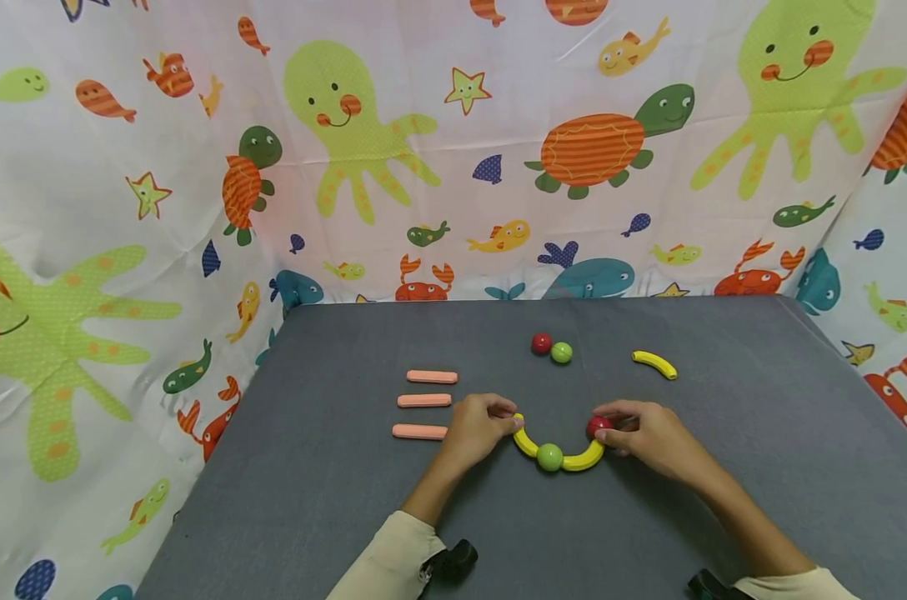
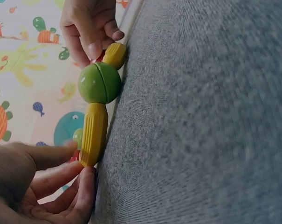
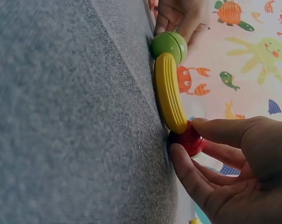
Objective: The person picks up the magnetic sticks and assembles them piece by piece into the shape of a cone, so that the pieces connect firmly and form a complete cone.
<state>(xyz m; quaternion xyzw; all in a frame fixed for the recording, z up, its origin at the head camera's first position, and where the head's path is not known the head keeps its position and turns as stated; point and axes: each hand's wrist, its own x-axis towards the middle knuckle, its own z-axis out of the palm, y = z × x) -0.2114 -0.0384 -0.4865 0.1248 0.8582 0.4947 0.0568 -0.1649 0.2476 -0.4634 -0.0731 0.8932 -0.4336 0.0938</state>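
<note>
On the grey table, two curved yellow sticks and two balls form a U-shaped chain. The left yellow stick (image 1: 525, 444) meets a green ball (image 1: 549, 457) at the bottom, and the right yellow stick (image 1: 584, 459) runs from there up to a red ball (image 1: 597, 426). My left hand (image 1: 478, 431) pinches the free upper end of the left stick. With thumb and fingers, my right hand (image 1: 654, 435) grips the red ball, where it touches the yellow stick (image 3: 168, 93) in the right wrist view.
Three straight pink sticks (image 1: 424, 401) lie in a column beside my left hand. Farther back are another red ball (image 1: 541, 343), another green ball (image 1: 562, 352) and a loose curved yellow stick (image 1: 654, 364). A patterned curtain (image 1: 468, 208) hangs behind the table.
</note>
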